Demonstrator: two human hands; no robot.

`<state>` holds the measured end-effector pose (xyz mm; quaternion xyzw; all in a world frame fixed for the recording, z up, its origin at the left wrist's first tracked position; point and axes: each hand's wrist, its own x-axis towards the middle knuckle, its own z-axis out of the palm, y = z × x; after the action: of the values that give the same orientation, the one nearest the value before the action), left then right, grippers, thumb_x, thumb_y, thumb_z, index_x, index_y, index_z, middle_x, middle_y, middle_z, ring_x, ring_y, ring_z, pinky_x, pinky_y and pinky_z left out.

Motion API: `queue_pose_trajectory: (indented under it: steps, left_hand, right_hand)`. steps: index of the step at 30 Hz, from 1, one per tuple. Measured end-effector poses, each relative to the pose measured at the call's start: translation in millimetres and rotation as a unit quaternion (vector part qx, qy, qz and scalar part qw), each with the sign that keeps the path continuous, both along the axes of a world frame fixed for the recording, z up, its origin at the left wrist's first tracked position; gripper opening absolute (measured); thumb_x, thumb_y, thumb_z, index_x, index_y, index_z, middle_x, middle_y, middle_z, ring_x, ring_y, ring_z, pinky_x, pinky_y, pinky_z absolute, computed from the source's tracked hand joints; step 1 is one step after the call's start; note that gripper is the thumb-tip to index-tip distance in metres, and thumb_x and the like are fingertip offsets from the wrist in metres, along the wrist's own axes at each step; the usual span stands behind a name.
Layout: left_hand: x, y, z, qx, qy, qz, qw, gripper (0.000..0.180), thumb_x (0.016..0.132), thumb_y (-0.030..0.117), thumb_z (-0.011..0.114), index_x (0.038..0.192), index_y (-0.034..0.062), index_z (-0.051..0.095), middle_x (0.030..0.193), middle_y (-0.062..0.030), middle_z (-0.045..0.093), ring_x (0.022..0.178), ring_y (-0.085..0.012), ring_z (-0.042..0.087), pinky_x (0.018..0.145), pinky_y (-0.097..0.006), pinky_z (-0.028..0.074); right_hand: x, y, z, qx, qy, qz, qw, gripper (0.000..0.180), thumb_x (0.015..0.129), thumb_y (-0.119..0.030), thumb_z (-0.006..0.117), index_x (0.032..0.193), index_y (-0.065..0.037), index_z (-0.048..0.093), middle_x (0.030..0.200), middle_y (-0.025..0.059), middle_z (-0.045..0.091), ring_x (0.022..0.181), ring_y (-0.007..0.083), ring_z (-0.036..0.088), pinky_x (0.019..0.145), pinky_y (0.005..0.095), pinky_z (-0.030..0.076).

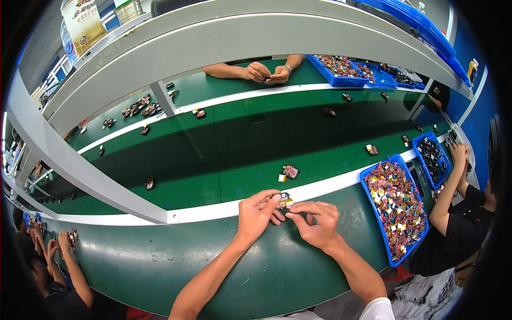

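My left hand [255, 214] grips a small black electronic device [284, 196] with a yellow piece on it, thumb across its face. Against the lower right edge of the device, my right hand [319, 224] has its thumb and forefinger pinched together. Whatever is between those right fingertips is too small to make out. Just beyond my hands, on the green belt, lies a similar small device [290, 171] in dark and pinkish red with a white-and-yellow tab.
A blue tray [365, 184] heaped with small red, white and yellow parts stands at my right. Behind it, another blue tray [421, 143] holds black parts. Co-workers' hands work across the belt and at both sides. A grey frame post [114, 178] rises at left.
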<state>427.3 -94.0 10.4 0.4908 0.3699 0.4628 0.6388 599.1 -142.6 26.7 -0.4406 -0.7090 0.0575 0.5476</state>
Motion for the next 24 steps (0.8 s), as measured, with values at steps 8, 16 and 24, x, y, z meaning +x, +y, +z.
queue_pose_trajectory:
  steps: [8,16,24]
  left_hand:
    - [-0.2,0.3,-1.3,-0.005,0.002,-0.011,1.000,0.026,0.099,0.010,0.063,0.116,-0.0097,0.065,0.085,-0.0153,0.071,0.063,-0.0183,0.070,0.052,-0.027,0.057]
    - [1.2,-0.2,-1.4,-0.006,0.000,-0.016,1.000,0.026,0.099,0.010,0.062,0.116,-0.0099,0.065,0.084,-0.0157,0.071,0.062,-0.0184,0.070,0.052,-0.027,0.057]
    - [2.2,-0.2,-1.6,-0.016,0.010,-0.032,0.999,0.025,0.099,0.010,0.063,0.115,-0.0090,0.066,0.082,-0.0149,0.071,0.059,-0.0165,0.068,0.049,-0.026,0.055]
  right_hand:
    - [1.9,0.1,-0.2,-0.021,-0.004,0.002,1.000,0.016,0.071,0.000,0.084,0.081,-0.006,0.073,0.082,0.0045,0.077,0.040,0.0072,0.048,0.044,0.0228,0.039]
    - [2.2,-0.1,-3.0,-0.039,0.023,0.001,0.999,0.013,0.072,0.001,0.083,0.078,-0.005,0.073,0.080,0.0049,0.077,0.040,0.0071,0.048,0.043,0.0232,0.038]
    - [4.7,-2.2,1.7,-0.072,0.024,-0.005,0.997,0.012,0.072,0.000,0.084,0.077,-0.004,0.074,0.073,0.0042,0.074,0.040,0.0071,0.046,0.042,0.0234,0.035]
